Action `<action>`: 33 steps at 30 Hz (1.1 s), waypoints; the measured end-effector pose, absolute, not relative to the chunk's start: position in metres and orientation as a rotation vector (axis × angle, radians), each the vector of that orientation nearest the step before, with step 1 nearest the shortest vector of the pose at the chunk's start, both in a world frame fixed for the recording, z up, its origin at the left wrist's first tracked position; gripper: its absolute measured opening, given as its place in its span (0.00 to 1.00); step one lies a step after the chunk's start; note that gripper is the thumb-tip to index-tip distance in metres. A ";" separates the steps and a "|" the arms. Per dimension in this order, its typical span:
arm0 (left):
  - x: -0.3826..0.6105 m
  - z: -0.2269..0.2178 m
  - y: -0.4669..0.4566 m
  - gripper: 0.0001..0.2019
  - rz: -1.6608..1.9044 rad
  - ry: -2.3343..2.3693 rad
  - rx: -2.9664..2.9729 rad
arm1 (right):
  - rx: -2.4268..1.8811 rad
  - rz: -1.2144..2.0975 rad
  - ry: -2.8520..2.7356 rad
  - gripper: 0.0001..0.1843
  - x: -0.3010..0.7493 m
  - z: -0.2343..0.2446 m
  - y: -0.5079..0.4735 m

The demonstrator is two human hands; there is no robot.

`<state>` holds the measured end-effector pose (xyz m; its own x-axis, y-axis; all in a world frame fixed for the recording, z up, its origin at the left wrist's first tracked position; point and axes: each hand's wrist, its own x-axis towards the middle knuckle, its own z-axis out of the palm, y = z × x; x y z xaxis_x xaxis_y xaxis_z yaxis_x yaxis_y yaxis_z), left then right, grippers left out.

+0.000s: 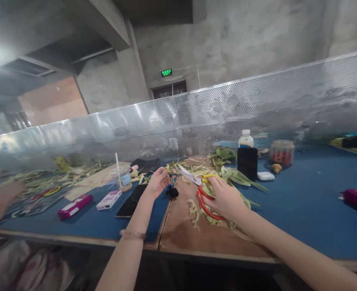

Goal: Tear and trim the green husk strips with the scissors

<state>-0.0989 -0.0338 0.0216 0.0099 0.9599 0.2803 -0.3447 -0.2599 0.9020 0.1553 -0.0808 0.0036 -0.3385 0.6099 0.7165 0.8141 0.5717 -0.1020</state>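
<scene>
My right hand (227, 198) grips a pair of scissors (191, 175) with one yellow and one red handle. Their blades point left and away from me, close to my left hand's fingertips. My left hand (159, 184) is closed in a pinch on a small, thin greenish piece whose exact kind is too blurred to tell. Just below those fingers is a dark, bunched clump (172, 191); whether it hangs from the held piece I cannot tell. Pale green leafy strips (213, 216) lie beneath and around my right hand on the brown board (181, 238).
Left of me are a dark flat tablet-like slab (130, 204), a white-and-pink box (108, 200), a purple packet (74, 207) and a plastic cup with straw (125, 180). Right stand a bottle (246, 139), black upright slab (247, 163) and jar (283, 152). A co-worker's arm (2, 198) reaches in.
</scene>
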 end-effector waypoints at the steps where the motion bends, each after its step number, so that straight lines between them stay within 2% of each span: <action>1: -0.098 0.022 -0.034 0.14 1.508 0.770 1.153 | -1.138 -0.365 -2.090 0.16 0.159 0.005 -0.079; 7: -0.084 0.026 -0.029 0.16 1.491 0.777 1.110 | -1.127 -0.385 -2.196 0.16 0.186 0.017 -0.058; 15: -0.029 0.046 0.016 0.13 1.407 0.674 1.070 | -1.136 -0.417 -2.273 0.17 0.224 0.009 -0.014; 24: -0.007 0.012 0.016 0.11 1.439 0.852 0.707 | -1.133 -0.487 -2.272 0.17 0.246 -0.011 0.009; 33: -0.007 0.017 0.013 0.13 1.450 0.886 0.752 | -1.074 -0.461 -2.303 0.16 0.243 -0.009 0.003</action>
<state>-0.0069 0.0134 0.0171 -0.0735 0.9959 -0.0522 -0.5006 0.0085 0.8656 0.2431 0.0026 -0.0094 -0.5281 0.5906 0.6101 0.7799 0.6216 0.0734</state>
